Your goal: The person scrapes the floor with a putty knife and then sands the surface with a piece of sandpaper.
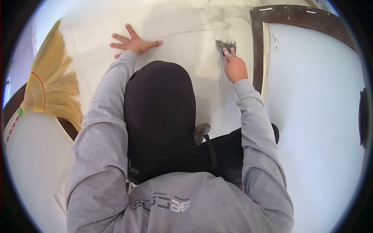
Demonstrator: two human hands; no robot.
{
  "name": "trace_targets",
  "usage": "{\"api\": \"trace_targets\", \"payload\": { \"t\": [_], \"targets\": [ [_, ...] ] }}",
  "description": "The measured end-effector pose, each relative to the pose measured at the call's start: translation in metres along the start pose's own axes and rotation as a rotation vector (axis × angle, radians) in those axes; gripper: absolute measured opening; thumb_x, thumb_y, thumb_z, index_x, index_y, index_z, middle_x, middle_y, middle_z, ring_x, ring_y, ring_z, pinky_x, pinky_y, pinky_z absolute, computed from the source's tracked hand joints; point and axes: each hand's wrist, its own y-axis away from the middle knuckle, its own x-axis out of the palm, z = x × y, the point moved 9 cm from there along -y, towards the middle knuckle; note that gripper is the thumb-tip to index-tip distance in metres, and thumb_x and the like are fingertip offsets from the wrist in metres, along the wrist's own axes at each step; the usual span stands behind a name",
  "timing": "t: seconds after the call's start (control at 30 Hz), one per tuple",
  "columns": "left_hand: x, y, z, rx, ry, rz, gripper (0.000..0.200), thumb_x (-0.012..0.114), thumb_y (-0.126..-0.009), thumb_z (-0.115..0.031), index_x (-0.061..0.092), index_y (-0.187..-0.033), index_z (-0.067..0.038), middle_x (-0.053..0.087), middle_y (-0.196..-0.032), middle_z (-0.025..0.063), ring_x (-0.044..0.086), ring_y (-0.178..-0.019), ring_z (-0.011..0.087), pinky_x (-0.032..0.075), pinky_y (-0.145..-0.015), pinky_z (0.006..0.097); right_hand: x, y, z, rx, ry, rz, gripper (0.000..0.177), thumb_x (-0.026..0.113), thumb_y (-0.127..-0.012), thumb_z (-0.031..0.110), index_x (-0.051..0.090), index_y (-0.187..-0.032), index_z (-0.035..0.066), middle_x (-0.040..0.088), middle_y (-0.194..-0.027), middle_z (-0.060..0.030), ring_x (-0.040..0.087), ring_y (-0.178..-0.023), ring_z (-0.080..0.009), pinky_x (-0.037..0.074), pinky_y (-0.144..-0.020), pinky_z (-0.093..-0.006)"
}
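Note:
With fingers spread, my left hand [136, 45] rests on the pale floor tiles [182, 50], holding nothing. My right hand [235, 69] grips a putty knife [226, 46], whose wide, dirty blade points away from me against the tile. The blade lies close to a tile joint and left of the dark brown frame [258, 50]. Its handle is mostly hidden inside my fingers. Dark smudges mark the tiles beyond the blade.
A straw broom [50, 73] leans at the left, bristles upward. On the right, a white panel [314, 97] stands inside the dark frame. My bent knee [161, 101] is between my arms, and a grey shoe [201, 132] shows beside it.

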Motion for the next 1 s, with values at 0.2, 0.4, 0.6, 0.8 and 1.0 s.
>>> {"api": "trace_targets", "payload": {
  "t": [0.2,0.4,0.6,0.8,1.0],
  "targets": [
    [-0.007,0.009,-0.003,-0.015,0.011,0.035,0.158,0.079,-0.052,-0.084,-0.022,-0.158,-0.026,-0.032,-0.156,0.0341,-0.028,-0.138,0.0648,0.008,-0.097,0.0888,0.002,0.027,-0.001,-0.078,0.05,0.081,0.04,0.052,-0.097,0.017,0.062,-0.135,0.017,0.054,-0.141,-0.0254,0.068,-0.1,-0.0422,0.055,-0.089,-0.0492],
    [-0.007,0.011,-0.005,-0.027,0.02,0.049,0.157,0.08,-0.053,-0.082,-0.023,-0.158,-0.026,-0.033,-0.155,0.0337,-0.029,-0.138,0.0641,0.008,-0.098,0.088,-0.022,-0.071,0.021,-0.119,0.048,-0.107,0.038,0.051,-0.098,0.017,0.063,-0.134,0.017,0.055,-0.14,-0.0237,0.067,-0.102,-0.0418,0.054,-0.09,-0.0491],
    [-0.009,0.011,-0.004,-0.032,0.025,0.041,0.156,0.081,-0.054,-0.081,-0.023,-0.158,-0.028,-0.033,-0.156,0.0334,-0.028,-0.139,0.0631,0.007,-0.1,0.0868,-0.052,-0.01,0.004,-0.133,-0.073,-0.084,0.038,0.05,-0.098,0.017,0.064,-0.133,0.017,0.055,-0.14,-0.0232,0.066,-0.105,-0.041,0.054,-0.092,-0.0475],
    [-0.01,0.013,-0.004,-0.031,0.007,0.037,0.155,0.08,-0.054,-0.082,-0.022,-0.158,-0.028,-0.031,-0.156,0.0339,-0.028,-0.14,0.0632,0.008,-0.101,0.0861,0.001,0.008,0.009,-0.067,-0.038,-0.039,0.038,0.053,-0.096,0.015,0.065,-0.132,0.017,0.056,-0.139,-0.0238,0.066,-0.105,-0.0416,0.054,-0.091,-0.0471],
    [-0.01,0.015,-0.005,-0.05,0.002,0.05,0.155,0.08,-0.054,-0.082,-0.021,-0.159,-0.028,-0.031,-0.157,0.0333,-0.027,-0.14,0.0628,0.009,-0.102,0.0856,-0.043,-0.049,0.012,-0.205,-0.034,-0.103,0.035,0.054,-0.096,0.019,0.067,-0.129,0.015,0.057,-0.136,-0.0242,0.065,-0.104,-0.0431,0.053,-0.091,-0.0487]
  ]
}}
